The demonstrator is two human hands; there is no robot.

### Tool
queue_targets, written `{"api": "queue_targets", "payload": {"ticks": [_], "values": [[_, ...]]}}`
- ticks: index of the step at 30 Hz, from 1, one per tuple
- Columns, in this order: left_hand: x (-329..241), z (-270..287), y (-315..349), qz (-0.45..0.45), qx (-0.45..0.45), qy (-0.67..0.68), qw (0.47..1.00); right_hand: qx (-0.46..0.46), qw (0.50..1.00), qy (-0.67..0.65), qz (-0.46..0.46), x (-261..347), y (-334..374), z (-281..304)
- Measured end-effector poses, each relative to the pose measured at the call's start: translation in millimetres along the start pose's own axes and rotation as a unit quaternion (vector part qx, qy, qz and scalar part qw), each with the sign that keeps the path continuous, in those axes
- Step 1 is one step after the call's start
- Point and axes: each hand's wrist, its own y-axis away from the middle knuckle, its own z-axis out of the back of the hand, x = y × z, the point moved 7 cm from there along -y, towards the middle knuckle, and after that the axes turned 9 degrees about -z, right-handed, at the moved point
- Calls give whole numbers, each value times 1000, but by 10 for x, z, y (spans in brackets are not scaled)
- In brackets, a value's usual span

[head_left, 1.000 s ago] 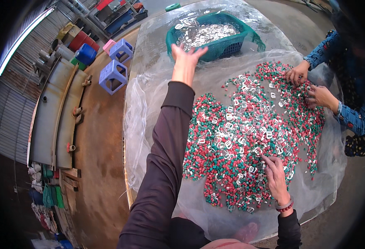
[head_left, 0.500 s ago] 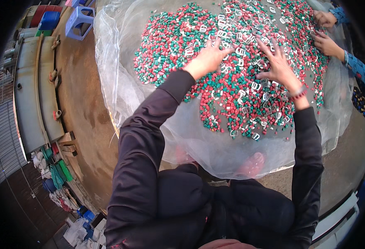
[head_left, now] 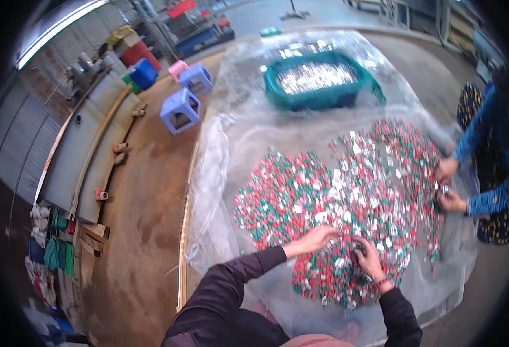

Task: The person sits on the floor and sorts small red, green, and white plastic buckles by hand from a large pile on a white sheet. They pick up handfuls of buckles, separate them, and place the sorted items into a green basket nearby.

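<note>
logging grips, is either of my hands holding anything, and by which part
Cannot be told: blur hides whether the left hand or right hand grips anything over red and green pieces.

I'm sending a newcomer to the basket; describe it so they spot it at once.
Find the large grey table draped with translucent sheeting. Toward its far end, beyond the pile of red, green and white pieces, sits a wide oblong teal basket. Unlike the low pile, it has raised walls holding silvery-white pieces.

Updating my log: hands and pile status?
Left hand, right hand at red-green pile; grips blurred. White pieces mixed in. Co-worker's hands at right edge.
</note>
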Motion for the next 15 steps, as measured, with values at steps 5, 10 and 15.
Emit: {"api": "queue_targets", "payload": {"ticks": [5,10,15], "values": [[-256,143,-219,58,22,271,961,153,734,-629,-207,128,-61,10],[-303,124,-120,81,31,239,967,233,715,-643,-143,539,-2,104],[-279,354,-148,116,-29,166,979,230,742,-606,-169,582,14,111]]}}
